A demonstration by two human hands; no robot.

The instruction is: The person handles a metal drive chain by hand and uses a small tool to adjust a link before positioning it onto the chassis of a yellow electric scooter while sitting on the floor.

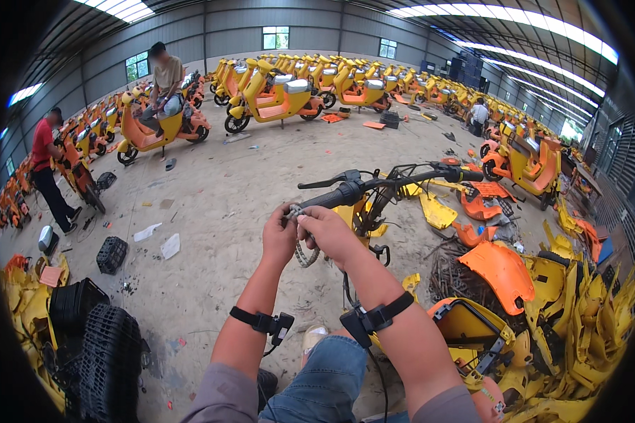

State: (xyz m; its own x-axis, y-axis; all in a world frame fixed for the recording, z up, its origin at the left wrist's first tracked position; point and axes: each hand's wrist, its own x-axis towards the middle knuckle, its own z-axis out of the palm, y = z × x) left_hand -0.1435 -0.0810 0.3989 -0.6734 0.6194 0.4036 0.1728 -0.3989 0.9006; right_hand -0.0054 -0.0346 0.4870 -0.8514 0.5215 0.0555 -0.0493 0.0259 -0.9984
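Grey segmented cord (304, 262) was pinched between the fingertips of the left hand (279, 233) and the right hand (326, 231), probably to keep it steady, beside the outer end of the black handlebar grip (337, 195), its long axis curved into a loop whose bend pointed downward.

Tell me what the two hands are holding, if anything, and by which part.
The left hand and right hand pinch a grey cord or chain near its top; its looped lower part hangs below.
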